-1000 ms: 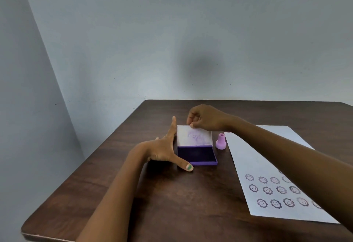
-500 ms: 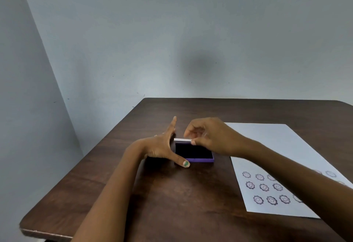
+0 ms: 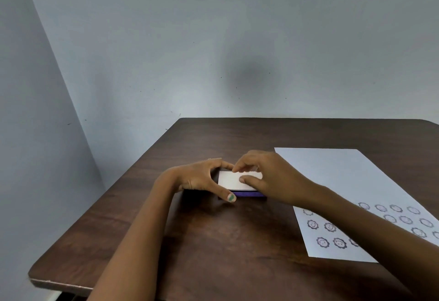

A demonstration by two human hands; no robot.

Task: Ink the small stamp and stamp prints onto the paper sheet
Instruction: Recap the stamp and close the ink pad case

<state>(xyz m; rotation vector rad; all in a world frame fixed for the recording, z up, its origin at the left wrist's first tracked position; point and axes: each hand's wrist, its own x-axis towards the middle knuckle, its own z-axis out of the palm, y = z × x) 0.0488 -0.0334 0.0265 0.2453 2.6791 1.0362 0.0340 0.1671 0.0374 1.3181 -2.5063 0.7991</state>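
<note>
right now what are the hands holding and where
Both are on the ink pad. The left hand steadies its left side; the right hand presses the white lid from above, thumb and fingertips on top. Neither lifts it.

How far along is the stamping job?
Done: rows of flower-face prints cover the near end of the paper sheet. In hand: both hands, left and right, press the white lid onto the purple ink pad. The stamp isn't visible.

Both forearms are bare, with no sleeves, watch or rings showing. The left hand (image 3: 202, 178) has a thumbnail painted green (chipped-looking), at about five o'clock of the hand. The right hand (image 3: 270, 177) shows unpainted nails.
</note>
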